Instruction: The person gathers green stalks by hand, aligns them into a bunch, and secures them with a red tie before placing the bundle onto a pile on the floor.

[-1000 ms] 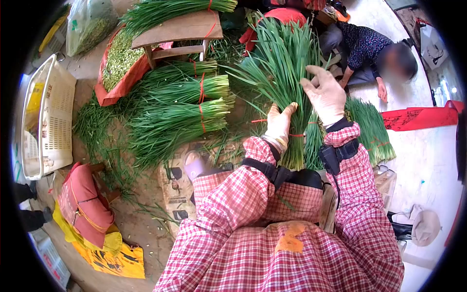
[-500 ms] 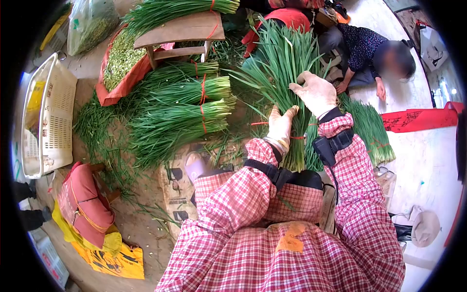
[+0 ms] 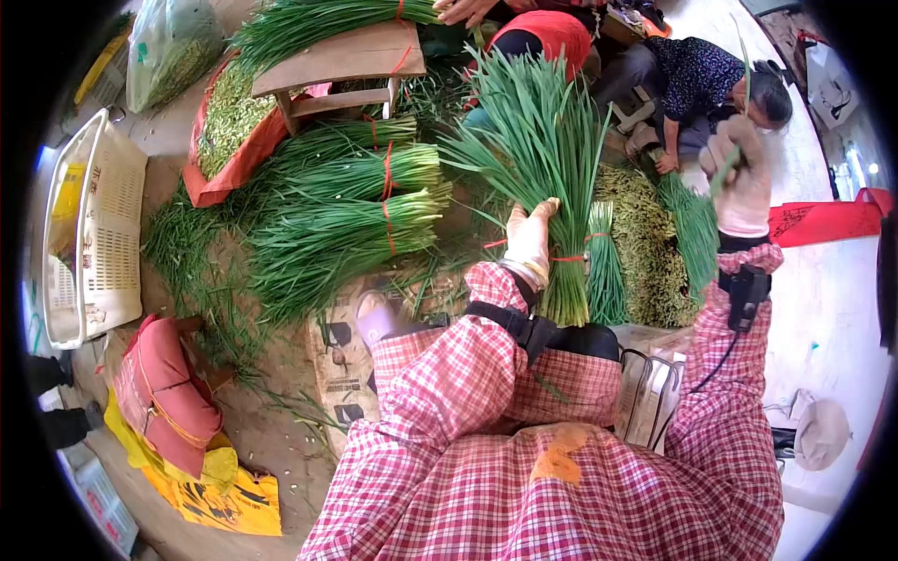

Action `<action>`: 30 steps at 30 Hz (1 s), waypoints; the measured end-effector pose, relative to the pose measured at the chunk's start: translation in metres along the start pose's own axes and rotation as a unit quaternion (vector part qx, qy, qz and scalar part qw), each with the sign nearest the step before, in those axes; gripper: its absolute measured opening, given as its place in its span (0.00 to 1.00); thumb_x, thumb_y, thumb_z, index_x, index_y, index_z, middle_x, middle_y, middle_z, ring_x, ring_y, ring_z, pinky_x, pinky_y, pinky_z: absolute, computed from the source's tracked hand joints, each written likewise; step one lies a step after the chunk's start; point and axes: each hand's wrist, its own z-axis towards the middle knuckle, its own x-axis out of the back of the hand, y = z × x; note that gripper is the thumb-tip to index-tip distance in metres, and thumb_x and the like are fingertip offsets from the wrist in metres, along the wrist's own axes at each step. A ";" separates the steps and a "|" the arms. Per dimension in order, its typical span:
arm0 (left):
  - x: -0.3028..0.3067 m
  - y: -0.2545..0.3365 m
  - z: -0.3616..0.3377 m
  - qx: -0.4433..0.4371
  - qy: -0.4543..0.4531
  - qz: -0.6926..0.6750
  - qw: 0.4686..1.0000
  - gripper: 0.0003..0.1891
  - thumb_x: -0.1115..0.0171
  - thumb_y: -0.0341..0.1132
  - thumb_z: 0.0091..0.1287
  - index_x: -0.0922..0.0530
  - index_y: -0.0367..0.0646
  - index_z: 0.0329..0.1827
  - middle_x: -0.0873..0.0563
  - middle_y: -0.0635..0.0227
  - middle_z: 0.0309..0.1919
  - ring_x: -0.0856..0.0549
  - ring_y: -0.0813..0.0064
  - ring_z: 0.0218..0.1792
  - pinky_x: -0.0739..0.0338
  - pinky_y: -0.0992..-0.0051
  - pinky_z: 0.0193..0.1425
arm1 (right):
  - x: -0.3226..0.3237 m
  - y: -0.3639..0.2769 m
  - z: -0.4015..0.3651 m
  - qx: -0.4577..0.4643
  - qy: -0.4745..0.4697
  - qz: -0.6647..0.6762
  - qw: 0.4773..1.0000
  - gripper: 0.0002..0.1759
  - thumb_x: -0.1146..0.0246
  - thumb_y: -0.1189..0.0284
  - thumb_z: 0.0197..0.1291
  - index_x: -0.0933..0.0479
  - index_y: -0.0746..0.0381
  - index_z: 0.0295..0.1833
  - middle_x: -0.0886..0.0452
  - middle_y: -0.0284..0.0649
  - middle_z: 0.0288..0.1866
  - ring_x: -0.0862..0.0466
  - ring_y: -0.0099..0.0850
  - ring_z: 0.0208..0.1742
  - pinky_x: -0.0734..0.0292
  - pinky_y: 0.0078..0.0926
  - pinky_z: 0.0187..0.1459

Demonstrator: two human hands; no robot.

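My gloved left hand (image 3: 529, 236) is wrapped around a large bunch of garlic chives (image 3: 552, 140). A red band circles the bunch near its cut ends, just below that hand, and the leaves fan out away from me. Off to the right, my gloved right hand (image 3: 739, 178) is raised and closed around a thin green chive leaf (image 3: 745, 70), whose tip sticks up above the fingers. A smaller banded chive bundle (image 3: 605, 266) stands right beside the bunch.
Several tied chive bundles (image 3: 346, 229) lie to the left, below a wooden stool (image 3: 341, 58) with more chives on it. A red sack of trimmings (image 3: 234, 122) and a white crate (image 3: 114, 224) stand beyond. A crouching person (image 3: 697, 84) works at the upper right.
My right hand has left the bunch and swung right and up, now with a leaf in it. The left hand stays on the bunch. A co-worker's hand has appeared at the top.
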 end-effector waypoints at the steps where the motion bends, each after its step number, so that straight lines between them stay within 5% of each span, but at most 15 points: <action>1: 0.000 0.000 0.000 0.000 -0.005 -0.004 1.000 0.12 0.35 0.30 0.66 0.24 0.38 0.50 0.11 0.66 0.41 0.13 0.70 0.39 0.17 0.67 0.42 | 0.001 -0.005 -0.006 -0.004 -0.008 -0.005 1.000 0.14 0.38 0.63 0.70 0.31 0.56 0.32 0.37 0.26 0.19 0.33 0.18 0.21 0.38 0.16 0.26; 2: 0.001 -0.001 0.001 -0.001 -0.009 -0.007 1.000 0.12 0.35 0.30 0.66 0.24 0.38 0.50 0.11 0.66 0.41 0.13 0.70 0.39 0.17 0.66 0.41 | 0.013 0.002 -0.013 0.026 0.005 -0.150 0.988 0.15 0.35 0.60 0.66 0.28 0.57 0.33 0.30 0.28 0.21 0.30 0.17 0.21 0.40 0.17 0.24; 4: 0.002 -0.002 0.001 -0.003 -0.024 -0.025 0.999 0.11 0.35 0.30 0.65 0.23 0.39 0.49 0.12 0.65 0.41 0.13 0.67 0.39 0.16 0.64 0.40 | 0.031 0.013 -0.022 -0.123 -0.022 -0.401 0.908 0.14 0.35 0.58 0.63 0.21 0.58 0.44 0.20 0.32 0.27 0.21 0.20 0.28 0.30 0.18 0.29; 5: 0.000 0.001 -0.002 0.001 -0.029 -0.026 0.999 0.12 0.35 0.30 0.65 0.23 0.39 0.49 0.12 0.64 0.41 0.13 0.67 0.39 0.16 0.64 0.41 | 0.026 0.027 -0.022 -0.234 -0.085 -0.504 0.827 0.17 0.35 0.58 0.62 0.19 0.58 0.50 0.18 0.33 0.30 0.18 0.21 0.31 0.26 0.19 0.33; 7: -0.002 0.004 -0.008 0.011 -0.034 -0.024 0.999 0.12 0.34 0.30 0.64 0.23 0.38 0.49 0.12 0.64 0.41 0.13 0.67 0.39 0.16 0.64 0.41 | -0.007 0.070 -0.029 -0.044 -0.092 -0.757 0.646 0.21 0.32 0.62 0.60 0.20 0.55 0.58 0.16 0.34 0.33 0.16 0.24 0.34 0.20 0.22 0.39; 9: -0.004 0.003 -0.007 0.010 -0.024 0.001 1.000 0.13 0.33 0.29 0.63 0.23 0.38 0.49 0.12 0.64 0.40 0.13 0.68 0.39 0.16 0.65 0.41 | -0.034 0.083 -0.011 -0.046 -0.043 -0.607 0.792 0.23 0.31 0.66 0.58 0.21 0.54 0.60 0.15 0.37 0.42 0.15 0.30 0.36 0.18 0.27 0.43; 11: -0.003 0.000 -0.006 0.003 -0.015 0.019 1.000 0.14 0.32 0.29 0.62 0.23 0.37 0.49 0.12 0.65 0.40 0.14 0.69 0.38 0.16 0.66 0.41 | -0.056 0.084 0.012 0.057 -0.070 -0.683 0.725 0.27 0.31 0.66 0.57 0.24 0.54 0.63 0.20 0.40 0.59 0.14 0.37 0.46 0.18 0.34 0.52; 13: -0.003 -0.002 -0.004 -0.011 -0.014 0.029 0.999 0.16 0.32 0.30 0.61 0.23 0.37 0.50 0.12 0.65 0.39 0.14 0.69 0.37 0.17 0.67 0.41 | -0.059 0.090 0.038 0.175 -0.122 -0.757 0.617 0.31 0.28 0.67 0.52 0.25 0.56 0.64 0.21 0.42 0.57 0.18 0.37 0.54 0.21 0.33 0.55; 17: -0.003 0.001 -0.005 -0.014 -0.025 0.042 0.999 0.15 0.31 0.31 0.60 0.21 0.39 0.49 0.12 0.67 0.39 0.15 0.72 0.36 0.18 0.68 0.39 | -0.071 0.089 0.064 0.140 -0.228 -0.828 0.493 0.26 0.26 0.64 0.48 0.23 0.57 0.54 0.22 0.41 0.48 0.19 0.42 0.54 0.21 0.39 0.54; 22: -0.005 0.005 -0.009 -0.001 -0.027 0.058 0.998 0.15 0.32 0.33 0.61 0.21 0.41 0.49 0.12 0.69 0.38 0.15 0.74 0.36 0.20 0.69 0.35 | -0.071 0.090 0.063 0.106 -0.328 -0.835 0.428 0.16 0.28 0.62 0.49 0.20 0.58 0.39 0.20 0.40 0.39 0.17 0.43 0.46 0.21 0.41 0.48; 25: -0.006 0.002 -0.008 0.008 -0.018 0.036 0.999 0.15 0.33 0.32 0.62 0.22 0.40 0.50 0.12 0.68 0.39 0.14 0.73 0.36 0.19 0.67 0.36 | -0.054 0.091 0.044 0.068 -0.375 -0.792 0.477 0.11 0.31 0.64 0.52 0.20 0.59 0.34 0.20 0.43 0.33 0.17 0.44 0.38 0.21 0.44 0.40; 27: -0.006 0.003 -0.008 0.000 -0.008 0.018 1.000 0.15 0.34 0.31 0.62 0.23 0.40 0.51 0.12 0.67 0.40 0.14 0.72 0.36 0.17 0.66 0.37 | -0.058 0.068 0.034 -0.094 -0.346 -0.651 0.669 0.13 0.37 0.63 0.58 0.22 0.63 0.31 0.21 0.41 0.27 0.18 0.35 0.32 0.23 0.34 0.37; 30: 0.000 -0.001 0.001 0.003 -0.021 -0.009 1.000 0.14 0.35 0.30 0.63 0.24 0.39 0.50 0.13 0.65 0.40 0.13 0.69 0.36 0.15 0.64 0.39 | -0.036 0.027 0.028 -0.098 -0.205 -0.429 0.874 0.12 0.37 0.66 0.59 0.25 0.62 0.29 0.27 0.30 0.27 0.23 0.24 0.29 0.28 0.23 0.36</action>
